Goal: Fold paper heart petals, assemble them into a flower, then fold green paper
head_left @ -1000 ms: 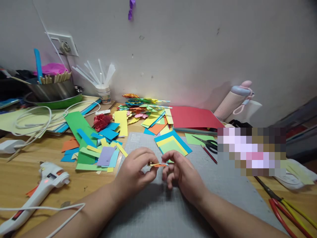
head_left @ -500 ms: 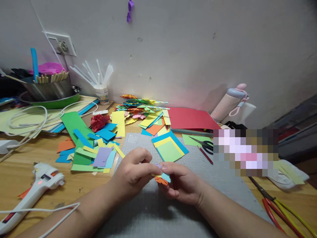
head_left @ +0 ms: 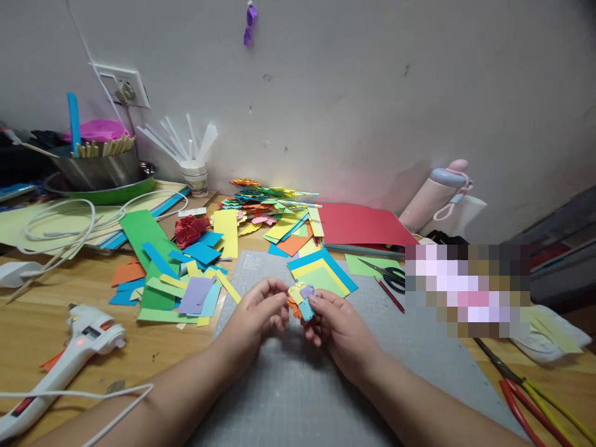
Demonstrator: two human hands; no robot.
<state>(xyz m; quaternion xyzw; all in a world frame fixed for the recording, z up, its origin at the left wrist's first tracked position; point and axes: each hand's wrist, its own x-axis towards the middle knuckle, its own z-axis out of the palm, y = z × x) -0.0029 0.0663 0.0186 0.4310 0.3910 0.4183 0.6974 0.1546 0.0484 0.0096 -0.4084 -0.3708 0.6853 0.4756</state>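
A small paper flower [head_left: 302, 302] with pale yellow, lilac, light blue and orange petals is held up over the grey cutting mat [head_left: 279, 397]. My right hand [head_left: 343, 324] pinches its right side between thumb and fingers. At the opposite edge, the thumb and forefinger of my left hand [head_left: 261, 311] close on the orange and yellow petals. Its lower fingers are curled beneath. Just beyond the hands lie stacked blue, yellow and green paper squares [head_left: 321, 276].
Loose paper scraps [head_left: 161, 267] cover the left. A hot glue gun [head_left: 77, 354] with a lit red light lies front left, its cable near my forearm. Scissors [head_left: 388, 273], a pencil [head_left: 390, 294] and red-and-yellow-handled pliers [head_left: 512, 385] are right. Finished paper flowers [head_left: 261, 202] lie behind.
The flower has turned so its coloured petals face me more. My left hand has shifted from over it to its left edge. The view has moved slightly.
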